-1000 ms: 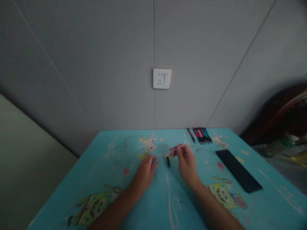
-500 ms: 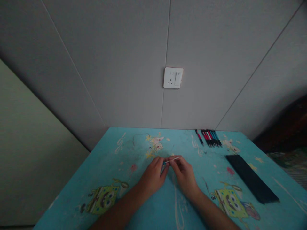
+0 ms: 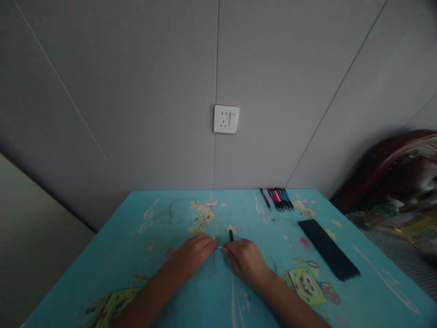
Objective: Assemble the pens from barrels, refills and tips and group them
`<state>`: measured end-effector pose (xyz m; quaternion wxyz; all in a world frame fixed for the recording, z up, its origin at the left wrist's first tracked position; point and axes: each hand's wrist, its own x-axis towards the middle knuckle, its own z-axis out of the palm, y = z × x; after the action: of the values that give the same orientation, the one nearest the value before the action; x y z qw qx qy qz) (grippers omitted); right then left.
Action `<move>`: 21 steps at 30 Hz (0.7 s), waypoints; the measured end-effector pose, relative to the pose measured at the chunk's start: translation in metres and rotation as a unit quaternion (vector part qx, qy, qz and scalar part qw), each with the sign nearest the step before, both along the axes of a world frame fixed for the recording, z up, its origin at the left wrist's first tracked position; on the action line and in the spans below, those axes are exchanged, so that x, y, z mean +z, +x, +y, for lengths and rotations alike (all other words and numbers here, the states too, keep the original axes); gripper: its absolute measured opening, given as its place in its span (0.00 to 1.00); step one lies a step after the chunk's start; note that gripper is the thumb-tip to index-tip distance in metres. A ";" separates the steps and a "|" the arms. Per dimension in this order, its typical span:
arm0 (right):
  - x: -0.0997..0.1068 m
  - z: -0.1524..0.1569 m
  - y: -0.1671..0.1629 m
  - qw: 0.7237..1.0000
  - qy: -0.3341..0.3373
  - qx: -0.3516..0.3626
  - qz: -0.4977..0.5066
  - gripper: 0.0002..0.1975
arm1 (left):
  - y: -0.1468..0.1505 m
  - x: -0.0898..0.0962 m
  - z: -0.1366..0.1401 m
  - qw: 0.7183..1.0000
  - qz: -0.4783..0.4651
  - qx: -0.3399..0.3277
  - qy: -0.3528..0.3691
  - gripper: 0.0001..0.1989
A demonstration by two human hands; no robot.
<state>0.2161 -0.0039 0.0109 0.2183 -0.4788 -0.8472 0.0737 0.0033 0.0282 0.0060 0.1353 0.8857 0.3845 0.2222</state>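
Note:
Over the middle of the table, my left hand (image 3: 195,253) has its fingers closed round a small blue piece (image 3: 216,248), which looks like part of a pen barrel. A thin white stick (image 3: 220,248), like a pen refill, bridges the short gap to my right hand (image 3: 245,258). The right fingers are pinched at the stick's other end. A black pen part (image 3: 231,235) pokes out past the right knuckles; whether it is gripped or only lies behind them I cannot tell. Most of the pieces are hidden by my fingers.
A row of several red, blue and black pens (image 3: 282,199) lies at the back right, with one red and black pen (image 3: 265,199) beside it. A flat dark case (image 3: 328,249) rests on the right. Behind the table (image 3: 143,246) stands a wall with a socket (image 3: 226,119).
Both hands have turned more palm-down and moved slightly apart. The white stick shows less, and a black pen part now appears by my right hand. The camera view has turned right.

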 end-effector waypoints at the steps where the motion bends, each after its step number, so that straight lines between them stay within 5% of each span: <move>1: 0.000 -0.001 0.000 1.000 0.003 -0.004 -0.007 0.13 | 0.001 0.000 -0.001 1.000 -0.004 -0.004 0.004 0.08; 13: 0.001 0.001 -0.007 0.995 -0.032 -0.037 0.088 0.15 | -0.003 0.004 0.006 0.999 0.028 -0.030 0.007 0.12; 21: 0.000 -0.003 -0.003 0.998 -0.025 -0.026 0.044 0.13 | -0.001 0.000 -0.002 0.994 0.094 -0.034 0.046 0.14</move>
<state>0.2135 -0.0070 0.0114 0.2449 -0.5021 -0.8221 0.1097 0.0022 0.0262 0.0065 0.0654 0.9204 0.3549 0.1506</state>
